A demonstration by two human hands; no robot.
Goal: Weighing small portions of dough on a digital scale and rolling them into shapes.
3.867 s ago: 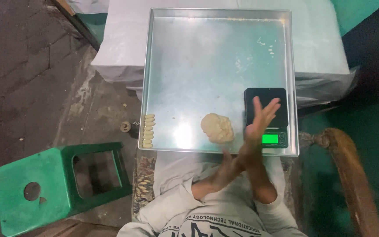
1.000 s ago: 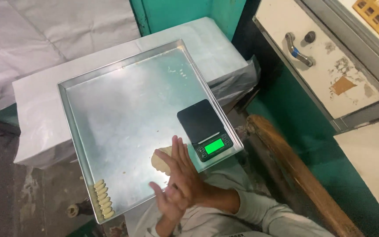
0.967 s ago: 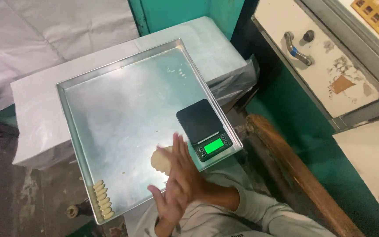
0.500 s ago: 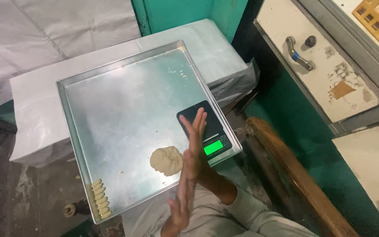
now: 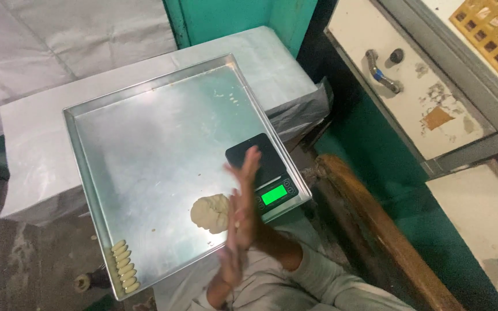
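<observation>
My two hands are pressed palm to palm, fingers straight, over the near right part of a shiny metal tray (image 5: 145, 132). My right hand (image 5: 245, 193) reaches farther, its fingertips over a black digital scale (image 5: 259, 161) with a lit green display. My left hand (image 5: 230, 259) sits lower, toward my body. Both are blurred, and anything between the palms is hidden. A pale dough lump (image 5: 210, 213) lies on the tray just left of my hands. A row of several small shaped dough pieces (image 5: 124, 273) lies at the tray's near left corner.
The tray rests on a white-covered table (image 5: 36, 144). To the right are a wooden rail (image 5: 376, 230), a green wall (image 5: 231, 17), a cream panel with a handle (image 5: 383, 75) and an orange lattice (image 5: 491, 40). Dark floor lies on the left.
My palms have slid against each other: the right hand went forward over the scale and the left dropped back. The dough lump, partly covered a second ago, now shows fully.
</observation>
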